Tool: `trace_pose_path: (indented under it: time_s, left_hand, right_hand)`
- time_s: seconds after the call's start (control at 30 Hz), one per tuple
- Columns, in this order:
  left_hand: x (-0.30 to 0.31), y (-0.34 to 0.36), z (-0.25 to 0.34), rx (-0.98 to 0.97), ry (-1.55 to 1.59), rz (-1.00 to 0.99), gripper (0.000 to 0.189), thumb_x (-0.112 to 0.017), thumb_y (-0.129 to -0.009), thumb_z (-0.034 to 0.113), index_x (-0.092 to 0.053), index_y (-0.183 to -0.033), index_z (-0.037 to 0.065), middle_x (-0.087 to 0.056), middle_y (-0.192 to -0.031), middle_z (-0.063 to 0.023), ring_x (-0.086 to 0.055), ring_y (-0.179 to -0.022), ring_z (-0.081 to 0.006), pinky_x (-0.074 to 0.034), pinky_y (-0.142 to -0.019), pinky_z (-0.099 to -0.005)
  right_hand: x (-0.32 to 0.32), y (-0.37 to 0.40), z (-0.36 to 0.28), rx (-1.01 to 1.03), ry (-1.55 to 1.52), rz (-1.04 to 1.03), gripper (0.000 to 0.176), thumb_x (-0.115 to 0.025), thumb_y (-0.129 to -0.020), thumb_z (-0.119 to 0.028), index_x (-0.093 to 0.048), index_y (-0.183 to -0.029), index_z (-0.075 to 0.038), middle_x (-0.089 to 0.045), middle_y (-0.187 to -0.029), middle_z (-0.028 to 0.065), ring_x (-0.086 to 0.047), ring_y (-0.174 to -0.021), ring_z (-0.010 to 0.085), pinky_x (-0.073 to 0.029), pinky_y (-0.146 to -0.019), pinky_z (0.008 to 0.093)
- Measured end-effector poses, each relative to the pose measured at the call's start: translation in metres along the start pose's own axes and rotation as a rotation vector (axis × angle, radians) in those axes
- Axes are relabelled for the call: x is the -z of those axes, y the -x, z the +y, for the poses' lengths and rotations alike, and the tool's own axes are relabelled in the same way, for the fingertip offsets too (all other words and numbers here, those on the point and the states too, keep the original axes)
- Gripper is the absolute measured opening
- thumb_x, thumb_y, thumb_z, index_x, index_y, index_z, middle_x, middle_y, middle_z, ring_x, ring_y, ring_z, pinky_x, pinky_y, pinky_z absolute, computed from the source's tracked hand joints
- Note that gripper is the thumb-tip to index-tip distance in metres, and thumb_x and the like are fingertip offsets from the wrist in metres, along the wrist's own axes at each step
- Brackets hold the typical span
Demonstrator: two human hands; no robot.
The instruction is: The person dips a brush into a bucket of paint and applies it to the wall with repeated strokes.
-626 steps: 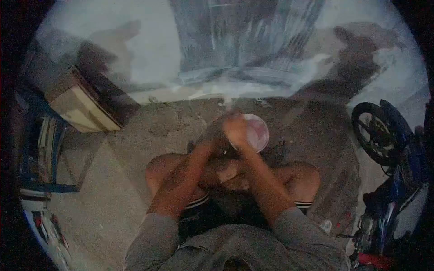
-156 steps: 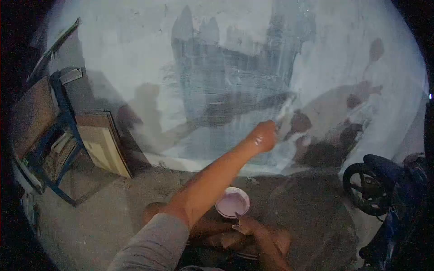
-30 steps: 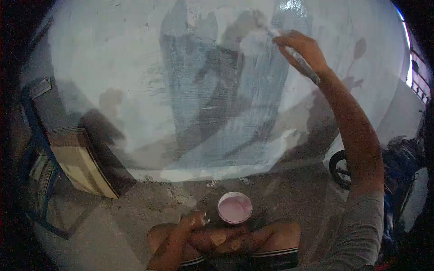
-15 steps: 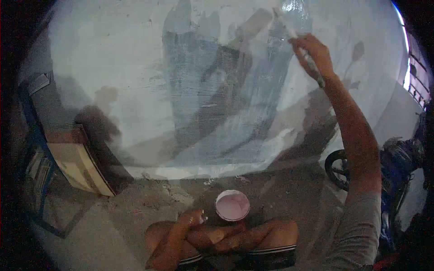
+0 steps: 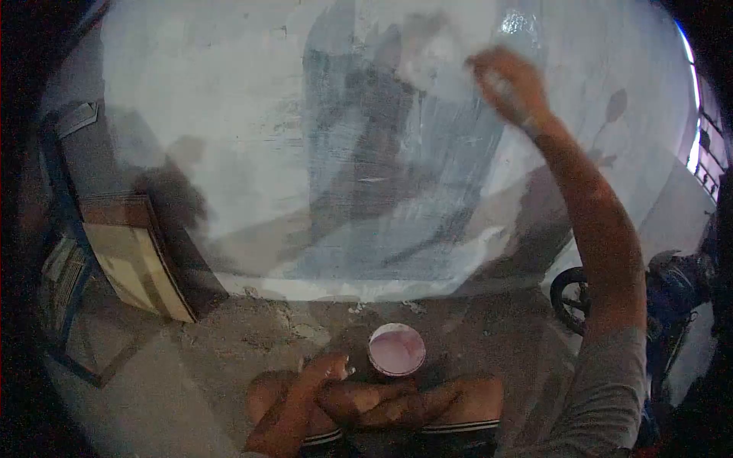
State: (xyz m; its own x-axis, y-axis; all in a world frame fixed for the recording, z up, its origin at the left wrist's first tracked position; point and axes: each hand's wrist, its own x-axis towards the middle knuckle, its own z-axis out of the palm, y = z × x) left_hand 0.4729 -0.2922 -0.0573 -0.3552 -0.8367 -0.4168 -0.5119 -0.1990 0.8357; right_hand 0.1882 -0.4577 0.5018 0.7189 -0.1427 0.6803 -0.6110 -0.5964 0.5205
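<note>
My right hand [image 5: 513, 88] is raised in front of the wall [image 5: 198, 107], smeared by motion, its fingers wrapped round a paintbrush [image 5: 500, 84] that shows only as a pale streak. Wet, glossy white paint shines just above that hand, and a bluish-grey patch with streaky strokes covers the wall's middle. On the floor before my crossed legs stands a round bucket [image 5: 396, 349] of pale paint. Beside it, over my leg, my left hand [image 5: 328, 368] is curled closed; something whitish shows at its fingertips, and I cannot tell what.
Flat boards [image 5: 137, 267] lean by a blue metal frame [image 5: 57, 183] at the left. To the right, past my arm, stand a dark wheel [image 5: 569, 299] and a motorbike-like shape. A barred opening [image 5: 706, 141] lets in light at the far right. Debris lies along the wall's foot.
My right hand has shifted slightly left with the brush, which is more blurred now. The view has turned a little to the left. My left hand stays near the bucket.
</note>
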Motion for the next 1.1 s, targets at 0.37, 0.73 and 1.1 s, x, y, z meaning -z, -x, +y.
trace_pose_path:
  time_s: [0.37,0.73,1.1]
  left_hand:
    - [0.005,0.039,0.044,-0.143,-0.361,0.069,0.055,-0.047,-0.084,0.044,-0.048,-0.119,0.002,-0.056,-0.111,-0.0216,-0.054,-0.101,-0.0371,-0.042,-0.088,-0.0466]
    - [0.007,0.029,0.052,-0.083,-0.702,-0.013,0.052,-0.05,-0.083,0.046,-0.051,-0.116,0.006,-0.056,-0.114,-0.0175,-0.054,-0.104,-0.0339,-0.043,-0.088,-0.0434]
    - [0.009,0.036,0.039,-0.044,-0.122,-0.029,0.049,-0.049,-0.086,0.037,-0.049,-0.115,-0.003,-0.054,-0.114,-0.023,-0.054,-0.103,-0.0363,-0.042,-0.088,-0.0425]
  right_hand:
    - [0.004,0.011,0.009,-0.011,0.025,-0.011,0.032,-0.056,-0.075,-0.018,-0.057,-0.107,-0.016,-0.058,-0.102,0.0083,-0.058,-0.091,0.0275,-0.046,-0.082,0.0403]
    - [-0.019,0.016,-0.007,0.087,-0.034,-0.213,0.028,-0.057,-0.075,-0.011,-0.059,-0.103,-0.013,-0.058,-0.107,0.008,-0.058,-0.095,0.0245,-0.047,-0.081,0.0362]
    - [-0.066,0.021,-0.08,0.201,-0.203,-0.77,0.025,-0.051,-0.081,-0.021,-0.059,-0.103,-0.012,-0.059,-0.106,0.007,-0.057,-0.094,0.027,-0.045,-0.084,0.0366]
